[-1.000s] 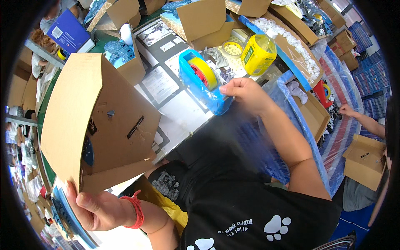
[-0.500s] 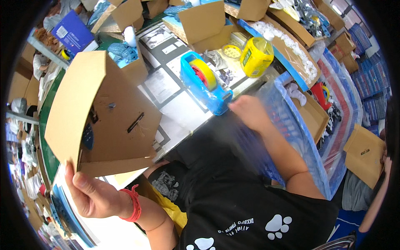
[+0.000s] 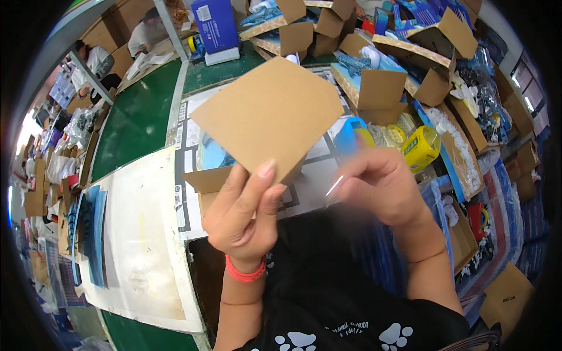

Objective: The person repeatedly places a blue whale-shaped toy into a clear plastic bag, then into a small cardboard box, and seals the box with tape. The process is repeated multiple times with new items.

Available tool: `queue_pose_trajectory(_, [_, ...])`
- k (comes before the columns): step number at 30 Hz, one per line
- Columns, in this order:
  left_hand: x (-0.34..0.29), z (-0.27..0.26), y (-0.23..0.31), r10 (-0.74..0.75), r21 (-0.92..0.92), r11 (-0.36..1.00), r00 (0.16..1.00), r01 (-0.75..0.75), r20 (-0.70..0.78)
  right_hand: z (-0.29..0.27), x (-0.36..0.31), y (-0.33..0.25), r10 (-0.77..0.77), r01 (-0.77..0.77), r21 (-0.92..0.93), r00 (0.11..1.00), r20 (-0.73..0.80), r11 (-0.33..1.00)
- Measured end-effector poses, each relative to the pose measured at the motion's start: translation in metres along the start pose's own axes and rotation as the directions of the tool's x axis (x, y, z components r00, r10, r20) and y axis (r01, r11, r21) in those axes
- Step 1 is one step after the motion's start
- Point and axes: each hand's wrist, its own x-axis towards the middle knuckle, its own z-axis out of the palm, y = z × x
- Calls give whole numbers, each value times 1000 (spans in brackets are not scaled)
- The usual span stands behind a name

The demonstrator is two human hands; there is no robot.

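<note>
A brown cardboard box piece with folded flaps is held up in front of me. My left hand grips its near edge between thumb and fingers, a red cord around that wrist. Part of a blue printed or blue object shows beneath the cardboard. Just right of it, my right hand pinches a short, shiny clear strip of tape; its lower fingers are blurred. Behind that hand stands the blue tape dispenser, mostly covered by the hand and cardboard.
A yellow bottle stands right of the dispenser, near a tape roll. Open boxes with blue contents crowd the back. At left are a white board and green tabletop. Other people sit at the far left.
My left hand has brought the cardboard rightward and turned its flat outer side up. My right hand has left the dispenser's end and come beside the cardboard with a clear strip. The view has swung left.
</note>
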Motion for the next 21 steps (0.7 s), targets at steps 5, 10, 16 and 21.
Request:
queue_pose_trajectory(5, [-2, -3, 4, 4, -3, 1000, 1000, -4, -14, 30, 15, 4, -98, 98, 2, 995, 34, 995])
queue_pose_trajectory(10, [-3, 2, 5, 45, 4, 999, 999, -45, -7, 41, 16, 22, 114, -103, 69, 976, -187, 992])
queue_pose_trajectory(16, [-7, 3, 8, 51, 18, 999, 999, -51, -5, 39, 13, 13, 407, -368, 247, 904, -128, 896])
queue_pose_trajectory(21, [-5, 6, 4, 38, 30, 999, 998, -36, -49, 19, 7, 41, 338, -348, 338, 937, 90, 874])
